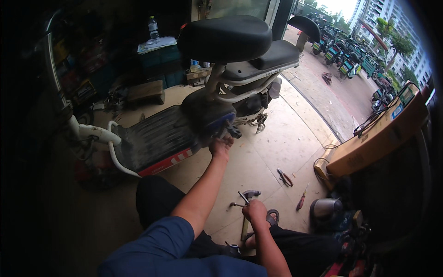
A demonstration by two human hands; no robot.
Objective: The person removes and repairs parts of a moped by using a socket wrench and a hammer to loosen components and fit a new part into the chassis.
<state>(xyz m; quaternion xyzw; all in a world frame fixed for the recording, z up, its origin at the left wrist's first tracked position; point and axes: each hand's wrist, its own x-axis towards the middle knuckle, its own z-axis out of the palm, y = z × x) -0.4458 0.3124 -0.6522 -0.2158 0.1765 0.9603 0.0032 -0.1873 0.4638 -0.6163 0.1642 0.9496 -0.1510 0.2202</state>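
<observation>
A dirty white electric scooter [152,131] with black seats [224,39] stands side-on before me. My left hand [221,147] reaches to its lower body, fingers curled at a small black fitting [234,131] below the blue-edged cover; what they grip is unclear. Low at the right, my right hand [254,210] is closed on a slim metal wrench [243,197]. Just beside and behind it a hammer [251,193] shows on the floor, partly hidden by the hand. Pliers [285,177] and a screwdriver [302,200] lie on the tiles to the right.
A leaning cardboard box [369,147] with cables and a metal container [325,207] are at the right. Behind the scooter are a wooden stool [145,92] and teal crates [157,60] with a bottle on top. Outside the doorway, parked scooters [346,64] line the pavement [314,81].
</observation>
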